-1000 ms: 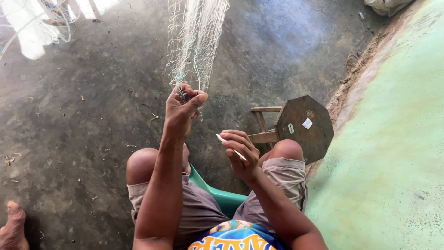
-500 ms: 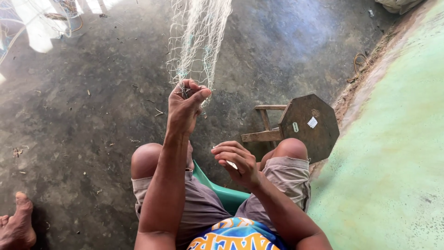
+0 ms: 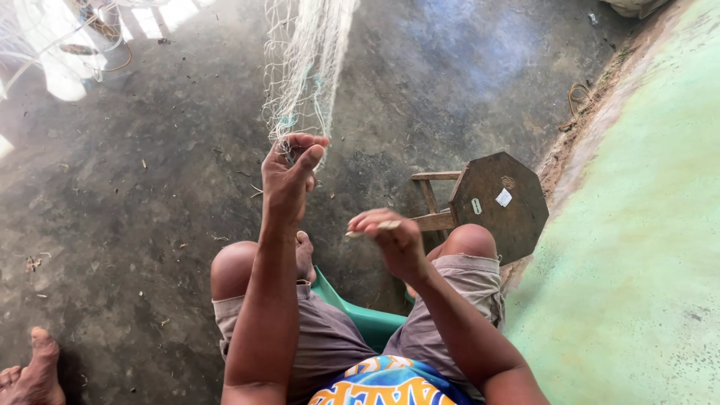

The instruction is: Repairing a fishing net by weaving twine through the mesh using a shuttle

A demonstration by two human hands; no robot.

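Observation:
A pale, fine-meshed fishing net (image 3: 304, 67) hangs down from the top of the view. My left hand (image 3: 292, 176) is raised and pinches the net's lower edge between thumb and fingers. Lower and to the right, my right hand (image 3: 394, 240) is closed around a thin light-coloured netting needle (image 3: 373, 227), whose tip sticks out to the left. The two hands are apart, with a gap between needle and net. I sit on a green plastic seat (image 3: 360, 315), knees spread.
A dark wooden octagonal stool (image 3: 499, 202) lies tipped on its side by my right knee. A pale green wall (image 3: 645, 247) runs along the right. Another person's bare foot (image 3: 30, 371) shows at the bottom left. More net and cord (image 3: 82, 37) lie at the top left on the concrete floor.
My right hand has turned and closed more over the needle, dropping slightly and then rising near the right knee. My left hand keeps its hold on the net's edge.

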